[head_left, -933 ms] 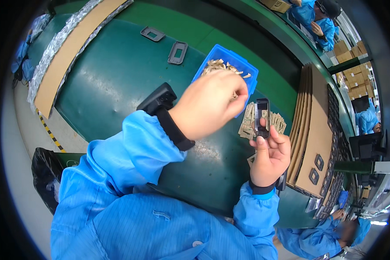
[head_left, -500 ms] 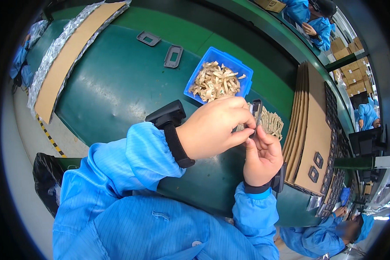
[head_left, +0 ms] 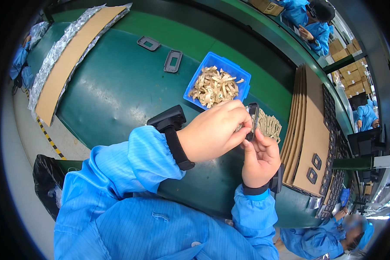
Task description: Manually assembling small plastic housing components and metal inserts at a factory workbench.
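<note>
A small dark plastic frame stands tilted on edge between my two hands. My left hand comes in from the left, its thumb and forefinger pinched together against the frame's near side. Underneath, my right hand grips the lower end between thumb and fingers. Whatever sits between the left fingertips is too small to make out. Just beyond the hands is a blue bin of loose tan strips. A pile of folded tan strips lies on the table beside the frame, partly hidden by it.
Two grey plastic frames lie at the far side of the green table. Stacked cardboard sheets with rows of dark frames stand at right. A cardboard strip on silvery wrap lies at left. Co-workers in blue sit around.
The dark frame has turned so that more of its face shows. Both hands stay nearly in place around it. The whole view has shifted slightly.
</note>
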Available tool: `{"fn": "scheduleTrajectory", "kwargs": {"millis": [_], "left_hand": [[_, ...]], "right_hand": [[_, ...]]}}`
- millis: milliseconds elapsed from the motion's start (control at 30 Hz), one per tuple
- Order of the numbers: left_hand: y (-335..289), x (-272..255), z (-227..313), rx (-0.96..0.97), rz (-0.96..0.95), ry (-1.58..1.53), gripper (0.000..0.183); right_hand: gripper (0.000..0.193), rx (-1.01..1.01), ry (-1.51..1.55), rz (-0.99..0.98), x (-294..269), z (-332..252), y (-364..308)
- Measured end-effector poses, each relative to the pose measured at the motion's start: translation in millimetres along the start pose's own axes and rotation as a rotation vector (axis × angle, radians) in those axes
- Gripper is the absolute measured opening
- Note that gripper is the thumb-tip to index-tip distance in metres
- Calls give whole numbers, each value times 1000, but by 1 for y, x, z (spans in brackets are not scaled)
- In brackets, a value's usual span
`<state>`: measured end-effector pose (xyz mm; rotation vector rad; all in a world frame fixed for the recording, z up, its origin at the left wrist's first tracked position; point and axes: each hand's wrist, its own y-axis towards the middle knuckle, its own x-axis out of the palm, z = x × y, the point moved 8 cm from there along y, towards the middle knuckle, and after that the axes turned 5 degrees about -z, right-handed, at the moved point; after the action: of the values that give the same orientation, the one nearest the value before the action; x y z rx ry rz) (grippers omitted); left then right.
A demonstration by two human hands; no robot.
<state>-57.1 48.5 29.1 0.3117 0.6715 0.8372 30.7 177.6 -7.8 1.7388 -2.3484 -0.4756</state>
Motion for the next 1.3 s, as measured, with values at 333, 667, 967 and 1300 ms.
{"fn": "scheduleTrajectory", "kwargs": {"millis": [333, 667, 967, 1300], "left_hand": [[2, 0, 5, 18, -19, 20, 9], [-1, 7, 2, -32, -53, -1, 10], [6, -14, -5, -77, 8, 42, 8], [13, -74, -26, -146, 236, 635, 4]], "right_hand": [[30, -36, -15, 44, -2, 4, 1], [28, -73, -142, 15, 0, 0, 0], [29, 15, 6, -6, 0, 8, 4], [35, 65, 137, 26, -6, 5, 7]]}}
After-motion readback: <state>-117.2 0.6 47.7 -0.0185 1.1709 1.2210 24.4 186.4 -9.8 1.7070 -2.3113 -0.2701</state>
